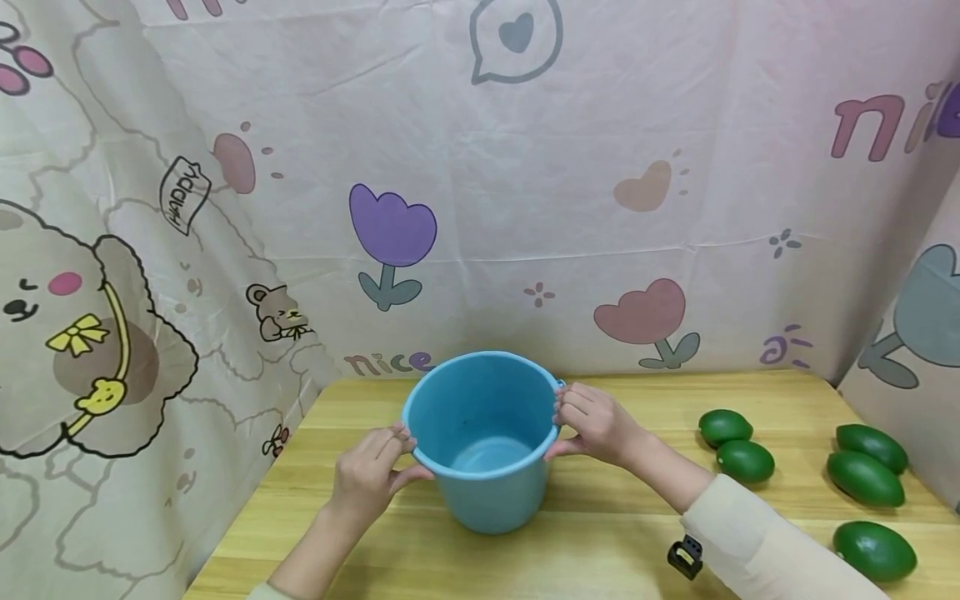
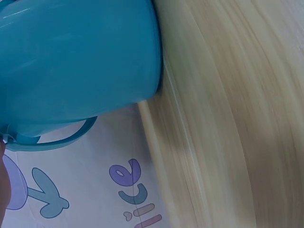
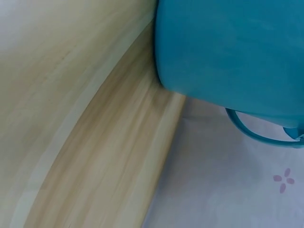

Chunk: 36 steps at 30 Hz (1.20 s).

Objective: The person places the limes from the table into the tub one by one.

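Observation:
A blue plastic bucket (image 1: 491, 500) stands upright on the wooden table in the head view, and its visible inside holds nothing. My left hand (image 1: 369, 467) grips the left side of its rim, thumb outside below the edge. On the opposite side my right hand (image 1: 596, 423) holds the rim with curled fingers and the thumb underneath. The left wrist view shows the bucket's wall and its hanging handle (image 2: 61, 144), with a sliver of the hand at the left edge. In the right wrist view the handle (image 3: 259, 137) hangs behind the bucket; no fingers show there.
Several green oval fruits, avocado-like, lie on the right of the table: a pair (image 1: 746, 461) nearer the bucket and others (image 1: 866, 478) farther right. A black strap-like object (image 1: 686, 557) is beside the right sleeve. A printed cloth (image 1: 480, 208) hangs behind the table (image 1: 637, 533).

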Motion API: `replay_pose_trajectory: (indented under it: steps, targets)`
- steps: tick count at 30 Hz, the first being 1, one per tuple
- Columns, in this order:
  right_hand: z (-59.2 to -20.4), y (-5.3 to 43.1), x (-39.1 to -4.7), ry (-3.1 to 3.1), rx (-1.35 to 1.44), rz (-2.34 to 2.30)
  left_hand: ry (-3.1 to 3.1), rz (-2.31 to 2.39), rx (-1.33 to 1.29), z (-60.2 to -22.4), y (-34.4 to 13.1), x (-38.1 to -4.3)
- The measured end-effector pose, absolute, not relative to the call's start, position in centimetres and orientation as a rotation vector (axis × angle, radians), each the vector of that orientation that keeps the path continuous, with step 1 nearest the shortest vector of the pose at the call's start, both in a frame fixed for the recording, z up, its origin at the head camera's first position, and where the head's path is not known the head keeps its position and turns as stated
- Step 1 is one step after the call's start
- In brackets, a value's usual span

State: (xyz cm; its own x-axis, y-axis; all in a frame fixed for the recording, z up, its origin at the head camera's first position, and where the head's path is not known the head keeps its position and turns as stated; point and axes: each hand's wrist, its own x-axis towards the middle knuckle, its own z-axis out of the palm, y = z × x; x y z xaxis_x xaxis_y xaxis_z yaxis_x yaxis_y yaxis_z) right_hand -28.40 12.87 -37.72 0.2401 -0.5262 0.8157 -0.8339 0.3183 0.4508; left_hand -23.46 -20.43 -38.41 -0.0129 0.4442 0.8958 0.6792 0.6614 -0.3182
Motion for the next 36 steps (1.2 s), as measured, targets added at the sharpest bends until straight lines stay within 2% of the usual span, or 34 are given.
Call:
replay_pose_trajectory:
  steps: [36]
  targets:
    - [-37.7,15.6,-26.5,-1.413,1.349,0.329,-1.555,-0.297,-0.968,-38.5,-17.8,-22.9]
